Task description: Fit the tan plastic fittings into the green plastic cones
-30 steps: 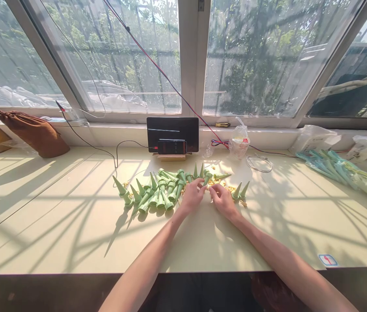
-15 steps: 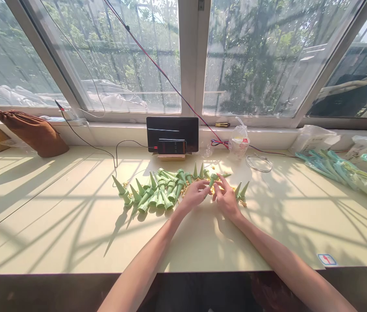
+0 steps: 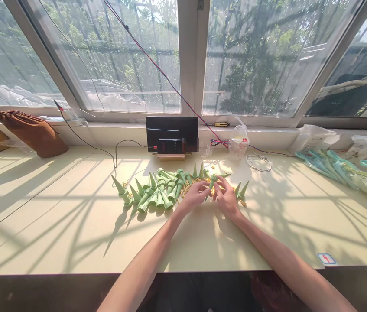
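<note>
Between my two hands is a green plant watering spike (image 3: 213,179), its wide end up and its point slanting down toward me. My left hand (image 3: 196,195) is closed, fingertips pinching the spike from the left. From the other side, my right hand (image 3: 226,199) grips it with bent fingers and thumb. A pile of similar green spikes (image 3: 160,195) lies left of my hands, some upright and some on their sides. Small yellowish pieces (image 3: 187,189) are scattered among and behind them, partly hidden by my hands. Two more spikes (image 3: 242,190) stand just right of my right hand.
Behind the pile, a phone (image 3: 171,147) leans on a stand before a dark tablet (image 3: 157,125). A bagged cup (image 3: 238,143) and a coiled cable (image 3: 258,163) are at the back. Teal-handled items (image 3: 329,167) lie right, a brown pouch (image 3: 34,132) left.
The spike between my hands has tilted slightly, and its lower point now shows beneath my fingers. Both hands stay in nearly the same place.
</note>
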The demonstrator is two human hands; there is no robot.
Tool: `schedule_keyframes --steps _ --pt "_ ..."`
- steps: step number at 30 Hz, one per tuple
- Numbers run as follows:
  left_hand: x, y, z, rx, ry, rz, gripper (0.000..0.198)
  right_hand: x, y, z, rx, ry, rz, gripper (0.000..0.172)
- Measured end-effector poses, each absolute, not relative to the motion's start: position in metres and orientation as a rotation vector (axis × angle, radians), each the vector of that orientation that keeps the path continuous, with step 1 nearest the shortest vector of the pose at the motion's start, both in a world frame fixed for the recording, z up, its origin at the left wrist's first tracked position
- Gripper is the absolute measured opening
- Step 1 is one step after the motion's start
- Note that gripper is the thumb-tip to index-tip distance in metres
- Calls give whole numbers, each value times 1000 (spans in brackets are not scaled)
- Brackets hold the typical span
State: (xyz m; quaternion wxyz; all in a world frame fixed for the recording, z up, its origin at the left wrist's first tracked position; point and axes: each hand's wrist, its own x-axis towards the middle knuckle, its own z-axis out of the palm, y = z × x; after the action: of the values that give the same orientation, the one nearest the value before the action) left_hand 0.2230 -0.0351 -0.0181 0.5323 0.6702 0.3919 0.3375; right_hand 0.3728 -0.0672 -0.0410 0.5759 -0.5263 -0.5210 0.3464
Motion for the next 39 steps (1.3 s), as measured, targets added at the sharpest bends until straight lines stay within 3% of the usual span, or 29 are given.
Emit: schedule_keyframes --steps 22,39 --pt "225 -40 -11 1586 925 778 27 375 -64 -44 -1266 -1227 814 52" --pt "221 -33 -14 1546 942 826 43 374 -67 -42 -1239 -1289 825 41"
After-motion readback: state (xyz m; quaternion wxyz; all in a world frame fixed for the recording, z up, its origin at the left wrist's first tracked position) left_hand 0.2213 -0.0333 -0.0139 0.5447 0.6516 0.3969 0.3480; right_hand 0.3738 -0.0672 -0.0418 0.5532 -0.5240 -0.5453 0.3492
